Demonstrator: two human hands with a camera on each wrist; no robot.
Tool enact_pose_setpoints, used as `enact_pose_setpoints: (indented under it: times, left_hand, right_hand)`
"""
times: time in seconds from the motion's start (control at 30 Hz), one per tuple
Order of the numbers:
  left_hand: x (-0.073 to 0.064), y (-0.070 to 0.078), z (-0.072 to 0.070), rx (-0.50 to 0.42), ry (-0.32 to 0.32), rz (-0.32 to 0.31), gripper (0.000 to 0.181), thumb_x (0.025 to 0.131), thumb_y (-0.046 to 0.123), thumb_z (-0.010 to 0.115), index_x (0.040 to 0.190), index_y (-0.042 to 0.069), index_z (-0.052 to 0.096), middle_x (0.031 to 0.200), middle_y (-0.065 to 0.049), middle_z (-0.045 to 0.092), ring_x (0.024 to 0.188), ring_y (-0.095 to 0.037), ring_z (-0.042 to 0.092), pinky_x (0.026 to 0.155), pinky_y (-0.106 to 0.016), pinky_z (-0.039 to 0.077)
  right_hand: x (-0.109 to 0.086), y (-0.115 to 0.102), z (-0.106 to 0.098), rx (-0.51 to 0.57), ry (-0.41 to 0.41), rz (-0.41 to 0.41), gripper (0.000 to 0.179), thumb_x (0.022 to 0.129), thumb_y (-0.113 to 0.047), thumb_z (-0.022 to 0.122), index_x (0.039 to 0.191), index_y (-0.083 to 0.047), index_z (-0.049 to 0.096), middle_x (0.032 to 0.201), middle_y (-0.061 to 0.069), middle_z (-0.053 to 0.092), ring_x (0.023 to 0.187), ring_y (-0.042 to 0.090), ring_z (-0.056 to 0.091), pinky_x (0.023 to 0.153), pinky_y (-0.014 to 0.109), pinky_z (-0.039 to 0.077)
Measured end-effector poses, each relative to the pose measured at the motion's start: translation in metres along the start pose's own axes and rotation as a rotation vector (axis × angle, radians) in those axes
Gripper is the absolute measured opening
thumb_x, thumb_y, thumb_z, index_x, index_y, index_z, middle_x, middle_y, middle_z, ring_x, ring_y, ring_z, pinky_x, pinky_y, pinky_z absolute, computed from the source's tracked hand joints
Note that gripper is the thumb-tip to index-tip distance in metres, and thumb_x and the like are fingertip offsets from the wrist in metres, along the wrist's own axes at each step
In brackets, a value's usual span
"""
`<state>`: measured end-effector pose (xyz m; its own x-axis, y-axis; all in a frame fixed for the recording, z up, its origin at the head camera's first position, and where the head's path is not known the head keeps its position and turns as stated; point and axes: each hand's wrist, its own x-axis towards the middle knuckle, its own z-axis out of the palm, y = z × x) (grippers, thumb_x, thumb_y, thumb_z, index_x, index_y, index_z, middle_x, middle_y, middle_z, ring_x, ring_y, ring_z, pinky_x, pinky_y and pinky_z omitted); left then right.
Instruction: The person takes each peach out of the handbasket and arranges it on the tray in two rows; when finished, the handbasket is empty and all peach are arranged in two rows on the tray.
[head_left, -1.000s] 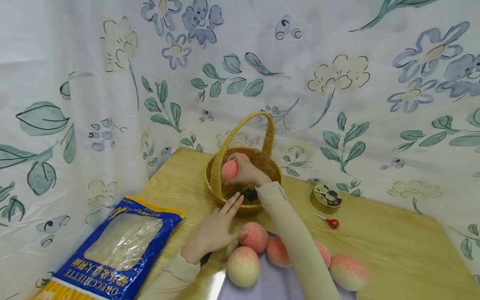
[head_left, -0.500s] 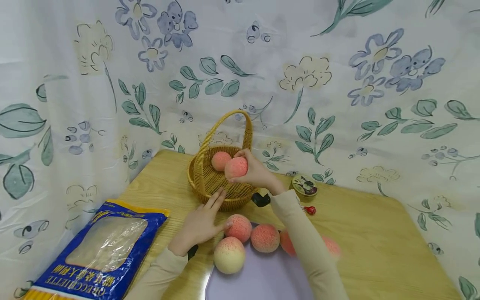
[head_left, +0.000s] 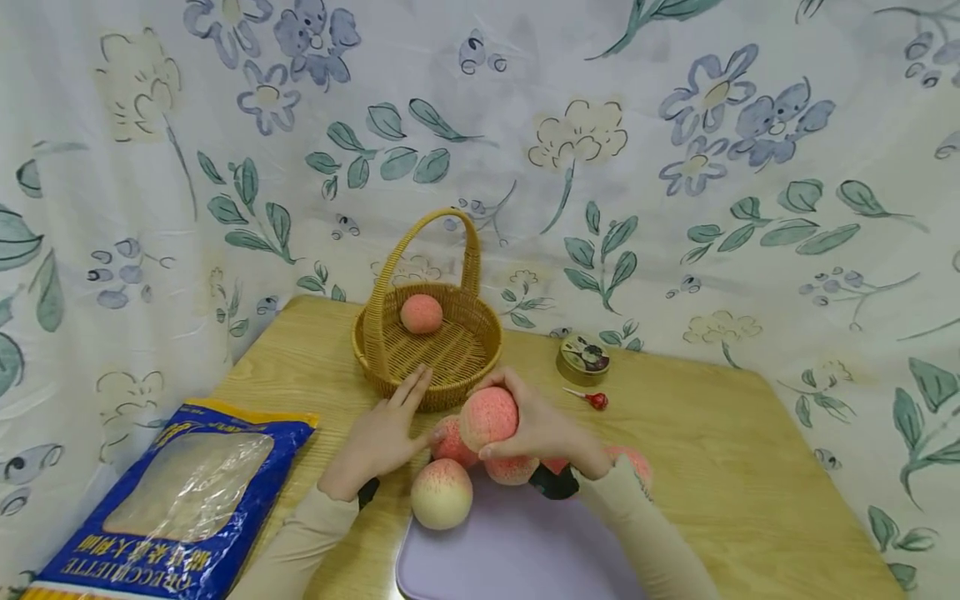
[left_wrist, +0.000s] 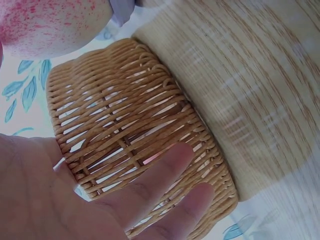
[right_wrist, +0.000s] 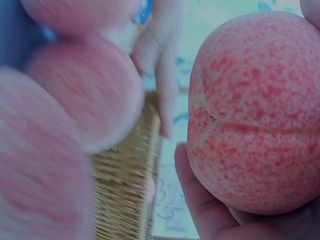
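My right hand (head_left: pixel 543 429) grips a pink speckled peach (head_left: pixel 489 417), thumb and fingers on either side of it; the same peach (right_wrist: pixel 255 112) fills the right of the right wrist view. It is above the tray's far edge, in front of the wicker basket (head_left: pixel 491 333). One other peach (head_left: pixel 422 314) lies inside the basket at the back. My left hand (head_left: pixel 378 446) has its fingers straight against the basket's near side, seen up close as woven wicker (left_wrist: pixel 120 95) in the left wrist view. Its thumb is beside a pink peach (head_left: pixel 450 442) on the tray.
A lilac tray (head_left: pixel 517 550) holds several peaches along its far and left edges, including a pale one (head_left: pixel 441 494). To the left lies a blue pasta bag (head_left: pixel 187 492). A round tin (head_left: pixel 583 360) and a red lollipop (head_left: pixel 596 401) are right of the basket.
My right hand has drawn the gripped peach out of the basket, toward me and over the tray edge. The other peach stays in the basket. My left hand keeps its place at the basket's side.
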<state>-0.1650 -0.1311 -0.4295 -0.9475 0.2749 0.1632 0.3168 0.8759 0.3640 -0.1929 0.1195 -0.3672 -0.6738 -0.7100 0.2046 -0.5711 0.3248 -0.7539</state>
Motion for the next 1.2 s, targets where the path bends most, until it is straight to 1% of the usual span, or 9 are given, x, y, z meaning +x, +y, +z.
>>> enact_pose_setpoints:
  times: [0.13, 0.3, 0.43, 0.5, 0.63, 0.77, 0.97, 1.07, 1.2]
  left_hand:
    - [0.000, 0.000, 0.000, 0.006, 0.005, -0.002, 0.089, 0.092, 0.057, 0.054, 0.157, 0.015, 0.012, 0.164, -0.008, 0.015, 0.112, -0.050, 0.059, 0.078, -0.057, 0.052]
    - [0.000, 0.000, 0.002, 0.016, 0.005, 0.006, 0.091, 0.091, 0.060, 0.053, 0.157, 0.014, 0.012, 0.164, -0.009, 0.015, 0.108, -0.048, 0.061, 0.081, -0.057, 0.052]
    - [0.000, 0.000, 0.004, 0.021, 0.010, 0.015, 0.091, 0.090, 0.061, 0.053, 0.157, 0.014, 0.013, 0.164, -0.009, 0.015, 0.108, -0.047, 0.062, 0.083, -0.057, 0.052]
    - [0.000, 0.000, 0.004, 0.018, 0.014, 0.018, 0.092, 0.090, 0.061, 0.054, 0.157, 0.014, 0.012, 0.164, -0.009, 0.015, 0.109, -0.046, 0.062, 0.085, -0.058, 0.051]
    - [0.001, 0.000, 0.003, 0.018, 0.018, 0.022, 0.092, 0.090, 0.060, 0.055, 0.157, 0.013, 0.013, 0.163, -0.011, 0.016, 0.109, -0.044, 0.063, 0.077, -0.054, 0.053]
    - [0.001, 0.000, 0.002, 0.030, 0.026, 0.019, 0.092, 0.090, 0.059, 0.056, 0.157, 0.012, 0.015, 0.163, -0.012, 0.018, 0.108, -0.044, 0.063, 0.067, -0.050, 0.054]
    - [0.000, 0.000, -0.001, 0.039, 0.022, 0.001, 0.090, 0.091, 0.057, 0.057, 0.157, 0.013, 0.015, 0.164, -0.009, 0.016, 0.103, -0.045, 0.064, 0.074, -0.053, 0.053]
    - [-0.001, 0.000, -0.001, 0.032, 0.021, 0.001, 0.090, 0.091, 0.058, 0.056, 0.157, 0.014, 0.014, 0.164, -0.009, 0.015, 0.104, -0.046, 0.063, 0.073, -0.053, 0.053]
    - [-0.001, 0.000, -0.001, 0.026, 0.020, 0.009, 0.092, 0.090, 0.060, 0.055, 0.157, 0.014, 0.013, 0.163, -0.009, 0.016, 0.106, -0.045, 0.063, 0.069, -0.050, 0.053]
  right_hand:
    - [-0.024, -0.001, 0.012, 0.015, -0.034, 0.030, 0.070, 0.067, -0.021, 0.088, 0.123, -0.012, 0.045, 0.122, 0.005, 0.056, 0.108, 0.016, 0.058, 0.089, 0.028, 0.051]
    - [-0.049, 0.006, 0.026, 0.025, -0.059, 0.049, 0.069, 0.069, -0.025, 0.088, 0.122, -0.016, 0.046, 0.124, 0.003, 0.057, 0.110, 0.014, 0.059, 0.091, 0.029, 0.051]
    - [-0.062, 0.013, 0.037, 0.050, -0.052, -0.012, 0.070, 0.069, -0.021, 0.088, 0.124, -0.017, 0.045, 0.128, 0.003, 0.054, 0.114, 0.014, 0.056, 0.094, 0.031, 0.051]
    - [-0.067, 0.015, 0.041, 0.023, -0.047, -0.050, 0.070, 0.069, -0.022, 0.088, 0.124, -0.018, 0.046, 0.128, 0.001, 0.053, 0.116, 0.013, 0.054, 0.096, 0.031, 0.050]
    - [-0.070, 0.019, 0.047, -0.097, -0.044, -0.116, 0.057, 0.072, -0.027, 0.087, 0.118, -0.021, 0.053, 0.121, -0.006, 0.058, 0.112, 0.009, 0.053, 0.100, 0.031, 0.041]
    - [-0.069, 0.020, 0.047, -0.183, -0.053, -0.165, 0.045, 0.075, -0.027, 0.084, 0.111, -0.022, 0.058, 0.112, -0.009, 0.063, 0.106, 0.005, 0.055, 0.096, 0.035, 0.032]
    - [-0.065, 0.019, 0.047, -0.217, -0.066, -0.206, 0.041, 0.073, -0.029, 0.086, 0.105, -0.023, 0.061, 0.106, -0.012, 0.065, 0.107, 0.004, 0.056, 0.094, 0.034, 0.031]
    - [-0.066, 0.017, 0.045, -0.192, -0.071, -0.181, 0.042, 0.074, -0.025, 0.084, 0.110, -0.021, 0.061, 0.110, -0.010, 0.065, 0.109, 0.006, 0.056, 0.098, 0.033, 0.034]
    - [-0.066, 0.011, 0.035, -0.047, -0.085, -0.087, 0.043, 0.083, -0.020, 0.077, 0.121, -0.014, 0.059, 0.122, 0.000, 0.061, 0.116, 0.013, 0.056, 0.100, 0.032, 0.044]
